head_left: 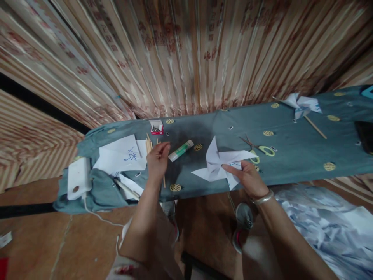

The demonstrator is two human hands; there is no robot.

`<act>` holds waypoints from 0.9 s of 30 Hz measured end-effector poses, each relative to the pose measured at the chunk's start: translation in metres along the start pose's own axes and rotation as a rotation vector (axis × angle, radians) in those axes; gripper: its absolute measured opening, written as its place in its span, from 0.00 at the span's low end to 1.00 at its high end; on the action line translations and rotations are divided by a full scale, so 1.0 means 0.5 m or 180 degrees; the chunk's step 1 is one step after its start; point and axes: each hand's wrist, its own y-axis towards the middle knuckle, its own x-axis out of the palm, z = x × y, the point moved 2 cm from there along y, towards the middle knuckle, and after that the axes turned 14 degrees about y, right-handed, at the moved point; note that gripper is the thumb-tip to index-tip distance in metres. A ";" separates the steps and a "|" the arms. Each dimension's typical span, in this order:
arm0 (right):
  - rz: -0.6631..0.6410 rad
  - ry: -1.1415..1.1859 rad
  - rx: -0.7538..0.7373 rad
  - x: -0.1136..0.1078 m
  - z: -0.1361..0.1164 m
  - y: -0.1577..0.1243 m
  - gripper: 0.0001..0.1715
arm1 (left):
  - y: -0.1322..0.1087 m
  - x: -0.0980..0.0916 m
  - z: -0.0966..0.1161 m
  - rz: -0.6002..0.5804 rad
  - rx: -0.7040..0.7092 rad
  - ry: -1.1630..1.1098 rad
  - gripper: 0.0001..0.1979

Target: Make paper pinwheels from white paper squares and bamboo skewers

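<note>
A white paper pinwheel is pinched at its centre by my right hand, which wears a silver bracelet. My left hand hovers over wooden sticks, its fingers curled together; whatever they hold, if anything, is too small to name. Between the hands lies a green and white glue stick. Behind my left hand sits a small red box of tiny metal pieces. Scissors with green handles rest just beyond the pinwheel. Farther right lies another pinwheel with a wooden stick.
Paper sheets, one with blue drawing, lie at the left beside a white power strip with a cable. A dark object is at the table's right. Crumpled paper in a plastic bag stands below right. Curtains hang behind the table.
</note>
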 end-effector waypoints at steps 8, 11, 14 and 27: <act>-0.0107 0.0177 -0.0017 0.005 -0.001 -0.004 0.18 | 0.029 -0.027 -0.093 -0.0212 0.0391 0.2196 0.09; -0.0198 0.0198 -0.0095 0.009 0.000 -0.002 0.17 | 0.030 -0.020 -0.094 -0.0204 0.0427 0.2239 0.10; -0.0227 0.0074 -0.0163 0.006 0.004 0.001 0.17 | 0.032 -0.016 -0.092 -0.0181 0.0437 0.2197 0.13; -0.0344 0.0144 -0.0171 0.007 0.001 -0.009 0.14 | 0.032 -0.022 -0.070 0.0038 -0.0189 0.1002 0.13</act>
